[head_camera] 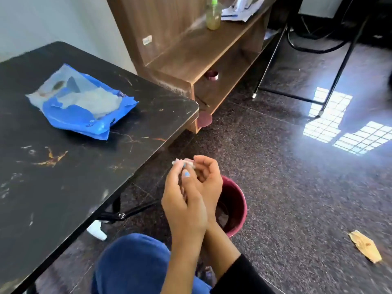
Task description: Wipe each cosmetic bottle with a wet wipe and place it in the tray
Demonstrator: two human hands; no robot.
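Your blue-trousered knee (131,264) fills the bottom centre of the frame, which suggests you are seated and turned away from the black scratched tabletop (63,187) on the left. Just above it your two hands overlap at mid-frame: your left hand (184,200) lies in front, fingers curled, and your right hand (209,183) sits behind it. Together their fingertips pinch a small crumpled white wipe (183,162) at the top of the pair. Both hands hang over the dark red round plastic bin (238,206) on the floor at lower centre, so my judgement is that you hold the wipe there in order to drop it as waste; whether anything else is inside the hands I cannot tell. On the tabletop at upper left lies the blue crinkled wet-wipe packet (84,107), its flap open with a pale sheet showing, placed flat and within reach so a fresh sheet can be pulled. No cosmetic bottle and no tray appear anywhere in view, so I cannot say where they stand or how many are done. A green-capped bottle of yellowish liquid (213,14) stands on the brown wooden shelf unit (201,52) at the top centre, well apart from you; it looks unrelated. A torn tan paper scrap (366,247) lies on the speckled dark stone floor (297,166) at lower right.
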